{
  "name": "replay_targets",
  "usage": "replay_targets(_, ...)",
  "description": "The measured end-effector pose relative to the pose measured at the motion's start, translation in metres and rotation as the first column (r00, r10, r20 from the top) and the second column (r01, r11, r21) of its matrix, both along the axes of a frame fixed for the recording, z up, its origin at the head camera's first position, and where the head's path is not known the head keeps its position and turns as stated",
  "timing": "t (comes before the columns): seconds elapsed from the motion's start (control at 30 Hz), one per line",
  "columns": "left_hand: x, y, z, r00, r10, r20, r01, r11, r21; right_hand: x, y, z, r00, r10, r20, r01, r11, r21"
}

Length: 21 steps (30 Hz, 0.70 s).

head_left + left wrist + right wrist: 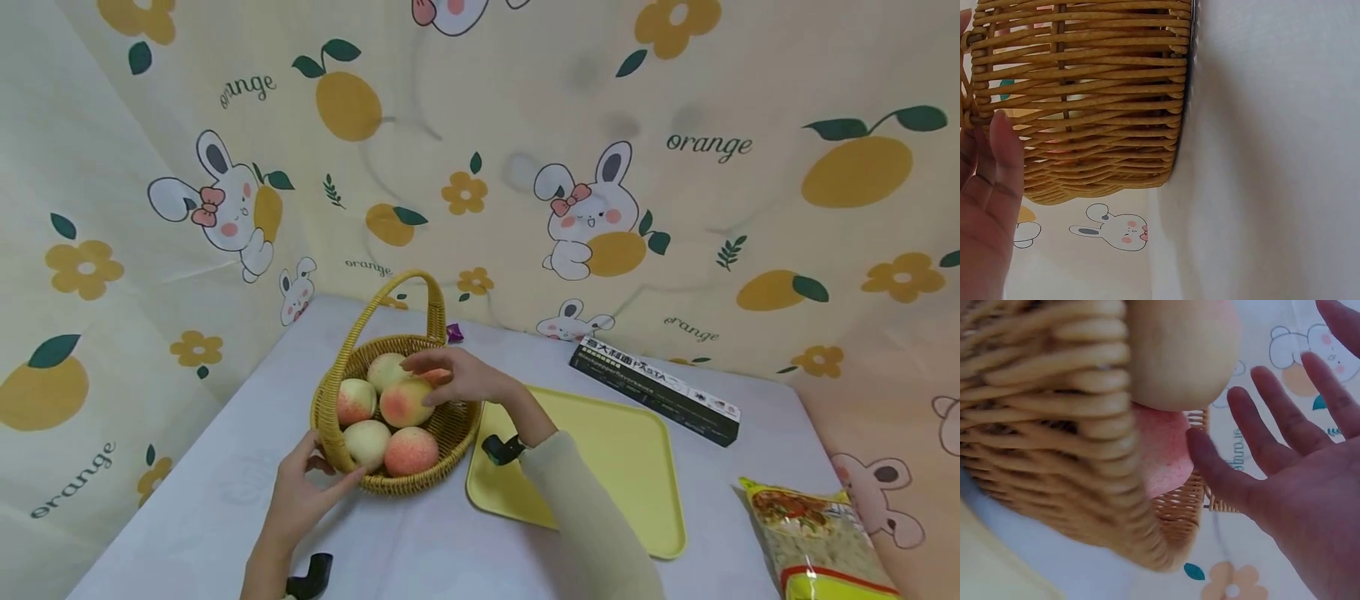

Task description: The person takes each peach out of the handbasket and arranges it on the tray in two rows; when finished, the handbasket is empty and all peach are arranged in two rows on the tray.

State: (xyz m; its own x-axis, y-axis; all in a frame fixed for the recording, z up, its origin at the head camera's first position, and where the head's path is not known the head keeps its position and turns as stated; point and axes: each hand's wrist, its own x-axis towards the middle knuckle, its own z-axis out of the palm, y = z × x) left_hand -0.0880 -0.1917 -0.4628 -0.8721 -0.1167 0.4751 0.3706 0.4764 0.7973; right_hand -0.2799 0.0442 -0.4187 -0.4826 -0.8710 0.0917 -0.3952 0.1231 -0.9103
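A yellow-brown wicker basket [408, 484] with a tall arched handle [354, 333] holds several peaches, pale yellow with red blush. My left hand [303, 493] grips the basket's near left rim by the foot of the handle; in the left wrist view its thumb [1007, 140] lies against the outer weave. Over the basket, my right hand [471, 377] reaches in from the right, beside a blushed peach [405, 403] on top. In the right wrist view, the right hand's fingers [1279, 412] are spread and hold nothing. A redder peach [1163, 450] lies lower inside the basket.
A yellow tray [615, 450] lies right of the basket, partly under the right forearm. Behind it is a black pasta box [652, 392]. A bag of food [817, 542] sits at the right, and a small purple packet [454, 333] behind the basket. Printed cloth hangs around the table.
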Motion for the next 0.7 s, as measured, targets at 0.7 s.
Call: replay_targets(0.7,0.002,-0.001,-0.001,1.000,0.004,0.019,-0.004,1.000,0.002,-0.028,-0.019,-0.007,0.946,0.280,0.163,-0.283,0.959,0.001)
